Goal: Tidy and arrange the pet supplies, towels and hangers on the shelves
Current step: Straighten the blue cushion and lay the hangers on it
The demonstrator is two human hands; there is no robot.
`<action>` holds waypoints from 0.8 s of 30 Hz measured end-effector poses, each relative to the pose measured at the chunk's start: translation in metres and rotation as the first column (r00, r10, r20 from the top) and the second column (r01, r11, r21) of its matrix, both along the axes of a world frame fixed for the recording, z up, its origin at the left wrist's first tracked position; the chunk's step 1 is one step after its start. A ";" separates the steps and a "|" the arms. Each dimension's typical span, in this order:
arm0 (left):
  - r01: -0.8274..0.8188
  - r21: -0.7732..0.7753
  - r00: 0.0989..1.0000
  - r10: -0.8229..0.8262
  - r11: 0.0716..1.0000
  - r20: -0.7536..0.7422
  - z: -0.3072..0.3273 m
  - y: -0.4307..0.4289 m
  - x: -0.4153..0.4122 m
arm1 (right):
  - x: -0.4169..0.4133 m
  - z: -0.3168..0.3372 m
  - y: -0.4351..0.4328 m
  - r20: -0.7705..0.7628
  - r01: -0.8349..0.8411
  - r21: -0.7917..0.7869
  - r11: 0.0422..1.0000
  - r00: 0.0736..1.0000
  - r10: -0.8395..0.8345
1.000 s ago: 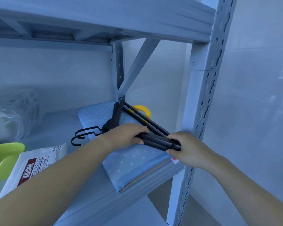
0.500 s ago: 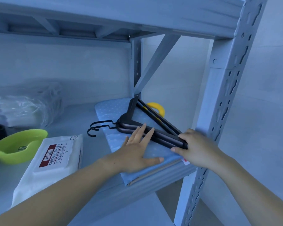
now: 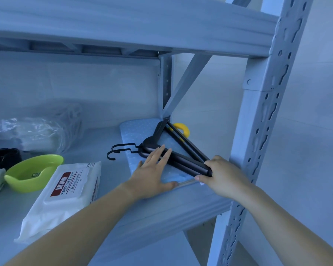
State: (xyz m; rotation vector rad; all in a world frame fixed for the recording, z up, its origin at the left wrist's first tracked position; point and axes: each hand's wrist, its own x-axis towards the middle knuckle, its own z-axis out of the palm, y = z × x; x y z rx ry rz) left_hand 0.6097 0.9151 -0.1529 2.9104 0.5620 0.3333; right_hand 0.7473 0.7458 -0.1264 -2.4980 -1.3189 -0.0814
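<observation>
A stack of black hangers lies on a blue dotted pad at the right end of the shelf, hooks pointing left. My right hand grips the near right corner of the hangers, close to the shelf post. My left hand lies flat on the pad with fingers spread, fingertips touching the hangers' near arm. A yellow ring peeks out behind the hangers.
A white wet-wipes pack lies left of the pad, with a green bowl, a black item and a clear plastic bag further left. The grey upright post stands at the right and a diagonal brace behind.
My left hand let go of the hangers and flattened onto the pad. The right hand kept its grip. The view shifted, showing more of the shelf's left side.
</observation>
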 end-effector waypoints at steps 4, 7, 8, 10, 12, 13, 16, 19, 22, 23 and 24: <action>-0.019 0.089 0.999 0.022 0.996 -0.031 0.003 0.003 0.006 | -0.001 -0.003 -0.002 0.002 -0.006 -0.010 1.000 1.000 0.006; -0.024 0.106 1.000 0.026 0.994 -0.018 0.002 -0.001 0.006 | -0.005 -0.005 -0.006 -0.008 -0.008 0.011 1.000 1.000 0.008; -0.027 0.102 1.000 0.028 0.994 -0.005 0.001 -0.003 0.006 | -0.006 -0.005 -0.008 -0.011 -0.012 0.022 1.000 1.000 0.012; -0.037 0.078 0.999 0.035 0.996 0.017 0.001 -0.009 0.005 | -0.006 -0.003 -0.012 -0.016 -0.025 0.039 0.999 1.000 0.025; -0.041 0.068 0.999 0.038 0.997 0.037 0.001 -0.016 0.004 | -0.005 0.000 -0.016 -0.016 -0.038 0.062 0.997 0.999 0.039; -0.040 0.067 0.998 0.037 0.997 0.042 0.000 -0.018 0.004 | -0.004 0.002 -0.017 -0.017 -0.041 0.071 0.997 0.999 0.042; -0.039 0.071 0.998 0.036 0.997 0.045 -0.002 -0.023 0.004 | -0.004 0.005 -0.022 -0.017 -0.058 0.072 0.996 0.998 0.060; -0.048 0.055 0.998 0.045 0.997 0.052 -0.004 -0.028 0.002 | -0.006 0.004 -0.026 -0.021 -0.075 0.079 0.994 0.997 0.077; -0.055 0.045 0.997 0.052 0.997 0.064 -0.004 -0.035 0.000 | -0.009 0.003 -0.032 -0.023 -0.087 0.087 0.992 0.996 0.089; -0.057 0.049 0.996 0.054 0.997 0.067 -0.005 -0.037 -0.001 | -0.010 0.002 -0.035 -0.028 -0.089 0.091 0.992 0.995 0.092; -0.058 0.053 0.996 0.054 0.997 0.071 -0.005 -0.040 -0.002 | -0.011 0.002 -0.038 -0.036 -0.091 0.096 0.991 0.995 0.095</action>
